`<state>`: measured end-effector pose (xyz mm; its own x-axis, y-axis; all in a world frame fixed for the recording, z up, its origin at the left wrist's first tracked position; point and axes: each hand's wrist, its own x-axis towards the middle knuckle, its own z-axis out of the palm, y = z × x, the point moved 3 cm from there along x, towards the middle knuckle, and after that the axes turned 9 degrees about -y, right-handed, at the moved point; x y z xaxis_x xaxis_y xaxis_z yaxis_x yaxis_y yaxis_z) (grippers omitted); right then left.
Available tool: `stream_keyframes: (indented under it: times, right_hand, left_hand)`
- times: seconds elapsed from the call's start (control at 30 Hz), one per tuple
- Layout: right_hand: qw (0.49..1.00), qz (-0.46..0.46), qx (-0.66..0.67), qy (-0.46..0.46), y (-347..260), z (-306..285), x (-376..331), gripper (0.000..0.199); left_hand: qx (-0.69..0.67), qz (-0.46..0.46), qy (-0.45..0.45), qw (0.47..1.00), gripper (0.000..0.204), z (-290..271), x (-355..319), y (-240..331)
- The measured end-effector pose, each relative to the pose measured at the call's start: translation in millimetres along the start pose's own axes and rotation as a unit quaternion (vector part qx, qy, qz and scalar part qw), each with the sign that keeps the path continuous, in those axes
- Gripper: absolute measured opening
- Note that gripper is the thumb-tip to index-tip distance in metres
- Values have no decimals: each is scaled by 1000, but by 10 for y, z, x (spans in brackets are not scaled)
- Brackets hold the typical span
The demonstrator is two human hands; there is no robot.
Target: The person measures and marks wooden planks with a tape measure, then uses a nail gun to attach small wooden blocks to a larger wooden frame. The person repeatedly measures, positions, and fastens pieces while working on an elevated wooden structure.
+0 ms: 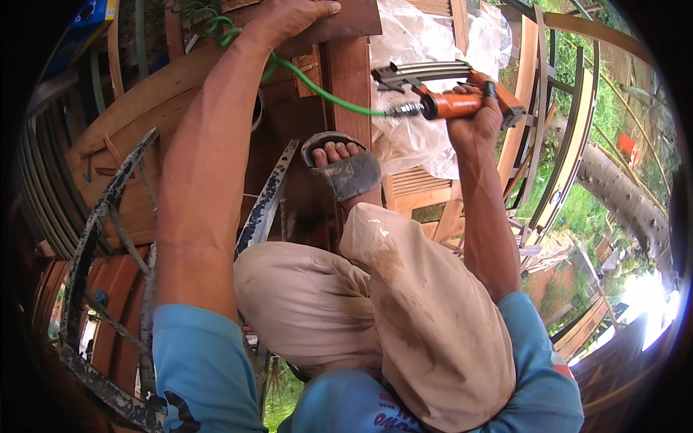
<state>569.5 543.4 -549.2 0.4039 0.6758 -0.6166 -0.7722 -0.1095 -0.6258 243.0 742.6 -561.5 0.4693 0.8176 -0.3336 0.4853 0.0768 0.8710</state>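
My right hand (pixel 476 119) is wrapped round the handle of an orange nail gun (pixel 456 105), whose dark metal magazine points left. A green air hose (pixel 317 88) runs from the metal coupling at its end, passes under my left forearm and coils beyond it. At the top edge, my left hand (pixel 292 16) holds a flat brown wooden board (pixel 355 19), thumb lying along it; the other fingers are largely out of sight. Below that board stands a reddish-brown wooden post or beam (pixel 348 94). The nail gun is apart from the board.
My sandalled foot (pixel 346 166) rests by the beam, under my raised knee. Clear plastic sheeting (pixel 415 137) covers slatted wood on the right. A paint-spattered metal frame (pixel 90 238) stands at left, near a curved wooden panel (pixel 137 108). A tree trunk (pixel 621 187) lies far right.
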Motion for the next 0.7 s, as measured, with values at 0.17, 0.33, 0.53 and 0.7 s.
stream_keyframes:
  times: [0.17,0.33,0.53,0.7]
  right_hand:
    - [988,-44,-125,-76,-406,210,-312,30]
    - [954,-40,-246,-168,-773,575,-551,27]
    - [887,-26,-382,-257,-705,950,-727,25]
    - [823,2,-527,-214,-473,1116,-807,18]
  left_hand:
    - [-6,14,-7,1000,31,30,69,-89]
    - [0,16,-22,1000,33,25,70,-66]
    - [4,-6,-23,1000,36,-15,-6,54]
    - [-12,-21,-29,999,37,-28,-28,105]
